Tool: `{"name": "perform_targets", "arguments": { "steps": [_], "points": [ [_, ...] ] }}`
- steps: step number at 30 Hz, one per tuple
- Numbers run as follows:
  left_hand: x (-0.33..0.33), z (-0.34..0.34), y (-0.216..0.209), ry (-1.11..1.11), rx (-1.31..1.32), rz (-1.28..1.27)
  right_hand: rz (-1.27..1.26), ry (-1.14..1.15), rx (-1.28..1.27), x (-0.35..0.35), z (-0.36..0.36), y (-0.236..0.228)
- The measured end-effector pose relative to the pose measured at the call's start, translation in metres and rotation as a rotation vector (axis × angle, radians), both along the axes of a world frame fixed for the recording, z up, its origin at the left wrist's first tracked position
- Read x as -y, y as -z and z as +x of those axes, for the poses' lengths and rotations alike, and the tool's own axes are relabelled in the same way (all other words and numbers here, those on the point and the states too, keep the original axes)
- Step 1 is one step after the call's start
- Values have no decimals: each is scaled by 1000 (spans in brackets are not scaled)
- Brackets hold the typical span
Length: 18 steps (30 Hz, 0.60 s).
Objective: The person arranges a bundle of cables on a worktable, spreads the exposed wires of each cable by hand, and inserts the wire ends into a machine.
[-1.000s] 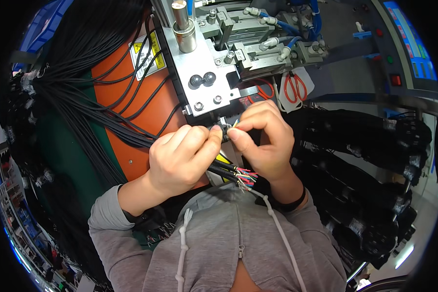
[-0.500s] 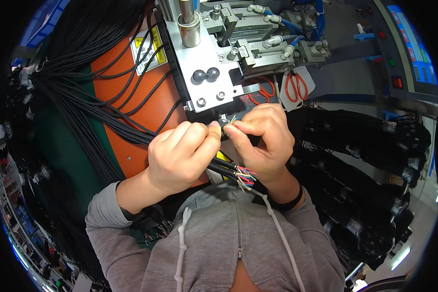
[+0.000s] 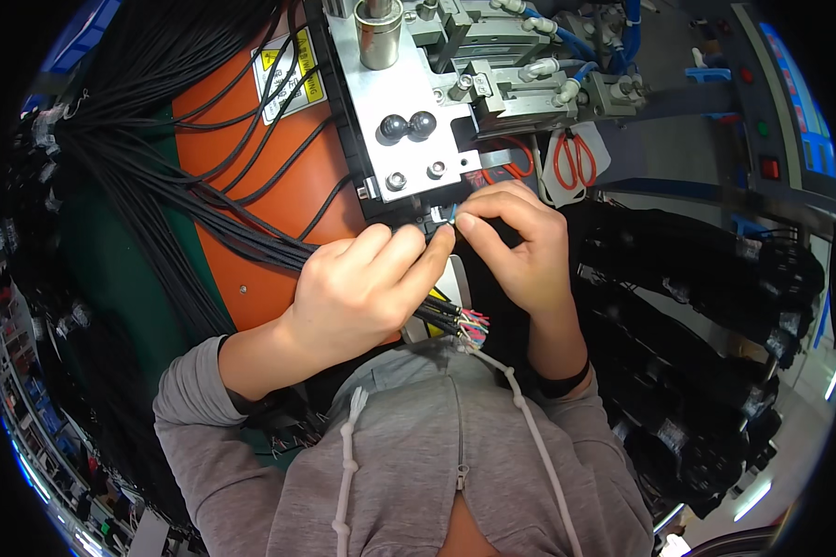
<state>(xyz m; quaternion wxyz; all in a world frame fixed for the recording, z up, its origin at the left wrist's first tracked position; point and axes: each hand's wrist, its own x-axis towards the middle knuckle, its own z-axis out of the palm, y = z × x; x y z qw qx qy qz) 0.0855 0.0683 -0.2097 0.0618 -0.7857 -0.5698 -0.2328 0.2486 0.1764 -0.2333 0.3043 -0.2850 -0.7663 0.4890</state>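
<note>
Just below the front of a metal press machine (image 3: 376, 102), my two hands come together at a small group of thin coloured wires (image 3: 453, 215), a blue one among them. My left hand (image 3: 367, 278) is closed, its index finger and thumb at the base of these wires, on what looks like a black cable end partly hidden by the fingers. My right hand (image 3: 522, 243) pinches at the wires from the other side. Below the hands, several black cables (image 3: 437, 313) end in stripped pink, blue and white wires (image 3: 474, 329), close to my chest.
Many black cables (image 3: 241, 237) run over an orange panel (image 3: 237, 167) on the left. Pneumatic cylinders (image 3: 529, 102) with blue hoses stand behind the press. Orange-handled scissors (image 3: 576, 160) lie at the back right. Bundled black cables (image 3: 697, 255) hang on the right.
My left hand has shifted slightly right, its index finger now stretched further toward the wires. My right hand has moved slightly up and right. The view has shifted a little.
</note>
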Motion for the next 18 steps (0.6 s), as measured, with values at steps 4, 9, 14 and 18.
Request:
{"name": "perform_targets", "arguments": {
  "steps": [4, 9, 14, 18],
  "points": [
    [2, 4, 4, -103, -40, -39, 348, 71, 80, 4, -10, 2],
    [4, 9, -3, -172, -30, -149, 378, 89, 62, 7, -16, 10],
    [2, 6, -2, -144, 14, -121, 103, 151, -22, 11, -16, 24],
    [-3, 1, 4, -114, 66, -75, -514, 145, -113, 14, -13, 32]
  ]
}}
